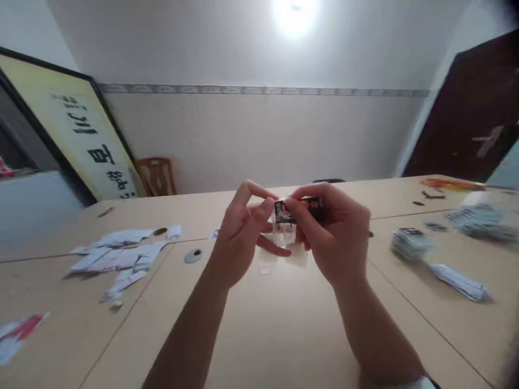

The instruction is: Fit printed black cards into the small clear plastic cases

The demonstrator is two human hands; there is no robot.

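Observation:
Both hands are raised over the middle of the table, close together. My right hand (336,229) pinches a small black printed packet (284,212) between thumb and fingers. It has white and orange markings, and its right part is partly covered by the hand. Below its left end is a clear plastic piece (284,236), perhaps a sleeve or small bag; its exact kind is unclear. My left hand (245,232) is closed with thumb and forefinger at the packet's left end, its lower fingers stretched behind the plastic. Beneath the hands, a small white slip (265,271) lies on the table (275,335).
Piles of white paper pieces (121,256) lie left, near a round grey grommet (193,255). On the right are a stack of plastic-wrapped packets (410,243), a long wrapped bundle (460,282) and a larger bagged pile (482,219). A wooden chair (157,175) stands behind.

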